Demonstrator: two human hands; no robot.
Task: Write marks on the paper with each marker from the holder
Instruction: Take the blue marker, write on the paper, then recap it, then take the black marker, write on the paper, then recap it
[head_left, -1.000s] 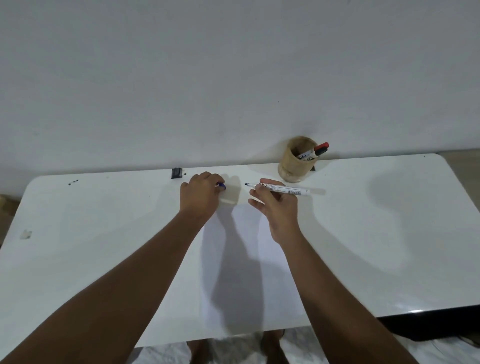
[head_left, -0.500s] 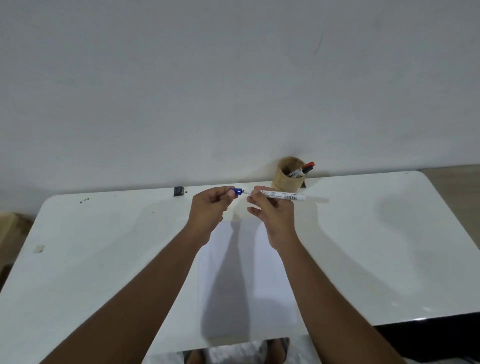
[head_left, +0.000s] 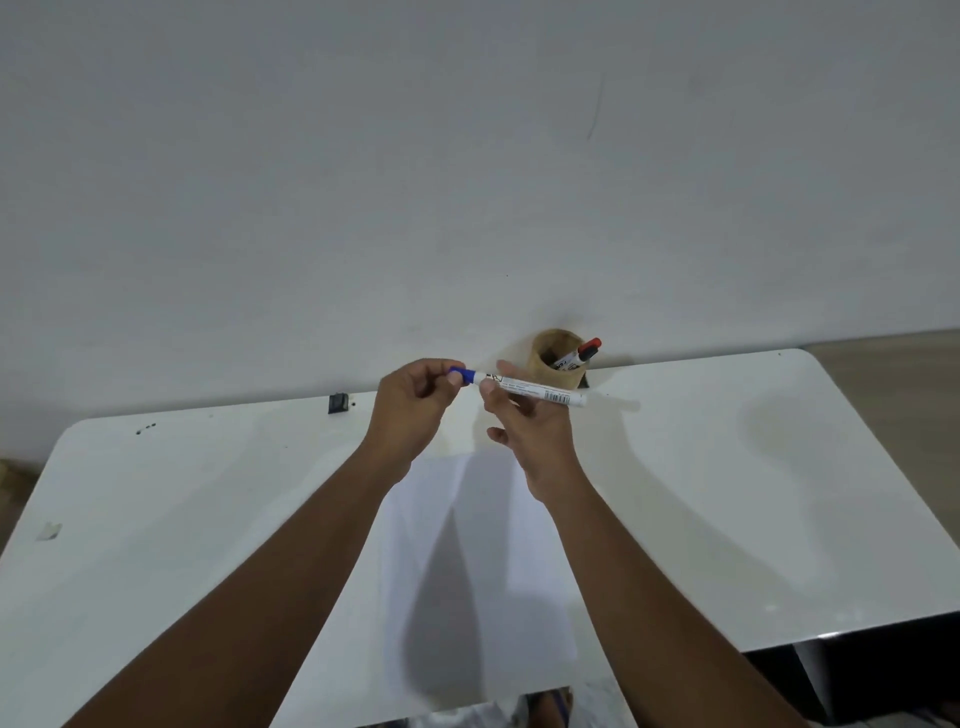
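Fingers (head_left: 453, 378) of left hand (head_left: 415, 410) pinch blue cap (head_left: 462, 374); right hand (head_left: 530, 421) grips white marker (head_left: 535, 392) barrel. Both above paper (head_left: 467, 571) on bench (head_left: 208, 519). Holder (head_left: 558, 358) at 1 o'clock.

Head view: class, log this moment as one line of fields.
left hand: on blue cap | right hand: holds white marker barrel | white paper sheet: unmarked | round wooden holder: two markers

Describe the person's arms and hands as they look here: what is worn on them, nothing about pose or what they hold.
Both forearms are bare all the way to the bottom edge of the picture, with no sleeves in view. The left hand and right hand wear no gloves. No watch, bracelet or ring shows on either wrist or on the fingers that are visible.
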